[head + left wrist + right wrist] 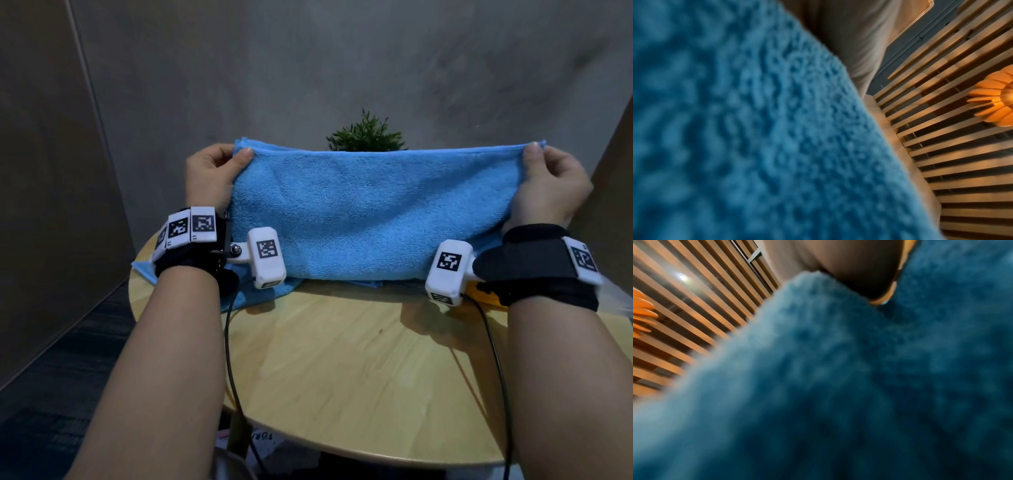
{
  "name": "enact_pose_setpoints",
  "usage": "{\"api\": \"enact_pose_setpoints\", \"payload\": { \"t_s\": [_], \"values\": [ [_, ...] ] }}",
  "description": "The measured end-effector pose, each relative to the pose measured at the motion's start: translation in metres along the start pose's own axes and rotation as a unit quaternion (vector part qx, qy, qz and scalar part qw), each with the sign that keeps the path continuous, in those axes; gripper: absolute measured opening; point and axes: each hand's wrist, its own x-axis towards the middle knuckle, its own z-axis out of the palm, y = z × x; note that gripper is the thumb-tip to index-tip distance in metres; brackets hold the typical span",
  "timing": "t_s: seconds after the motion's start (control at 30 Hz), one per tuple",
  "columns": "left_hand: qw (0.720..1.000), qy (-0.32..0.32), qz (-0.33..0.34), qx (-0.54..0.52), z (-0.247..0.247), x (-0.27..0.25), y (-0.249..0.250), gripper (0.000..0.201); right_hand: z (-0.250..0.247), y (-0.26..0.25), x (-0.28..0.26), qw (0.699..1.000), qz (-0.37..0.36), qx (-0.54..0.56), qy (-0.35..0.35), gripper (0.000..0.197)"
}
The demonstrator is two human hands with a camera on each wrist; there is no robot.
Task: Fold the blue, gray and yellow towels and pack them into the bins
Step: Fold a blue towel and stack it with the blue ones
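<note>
The blue towel (pixel 373 209) hangs stretched between both hands above the far half of the round wooden table (pixel 359 370). The left hand (pixel 212 176) pinches its top left corner with the thumb on the near face and the other fingers curled behind; the right hand (pixel 548 185) pinches the top right corner the same way. The top edge runs nearly level and taut from hand to hand. The bottom edge reaches down to the tabletop, where more blue cloth lies bunched beneath it and spreads out to the left, just past the table's rim.

The near half of the table is bare wood, crossed only by two black cables (pixel 229 359) that trail from the wrist cameras over the near edge. A wall panel stands close on the left and another on the right, so the table sits in a narrow corner.

A green plant (pixel 364 135) shows only its top above the towel's upper edge; the rest is hidden behind the cloth. Something yellow (pixel 479 291) peeks out under the right wrist, too covered to make out. No gray towel or bin can be picked out; the towel screens the far side of the table. Both wrist views are filled with blurred blue cloth, with a slatted ceiling (pixel 953 146) and an orange lamp (pixel 995 99) beside it.
</note>
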Motion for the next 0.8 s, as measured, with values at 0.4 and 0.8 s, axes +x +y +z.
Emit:
{"api": "enact_pose_setpoints", "payload": {
  "t_s": [0.4,0.8],
  "values": [
    [0.995,0.093,0.006,-0.024,-0.0052,0.0073,0.002,0.016,0.0029,0.0054,0.0009,0.997,-0.035,-0.053,-0.034,0.01],
    [0.994,0.105,-0.022,-0.024,-0.0051,0.0036,0.0075,0.015,0.0019,0.0006,0.0013,0.998,-0.026,-0.028,-0.056,0.019]
  ]
}}
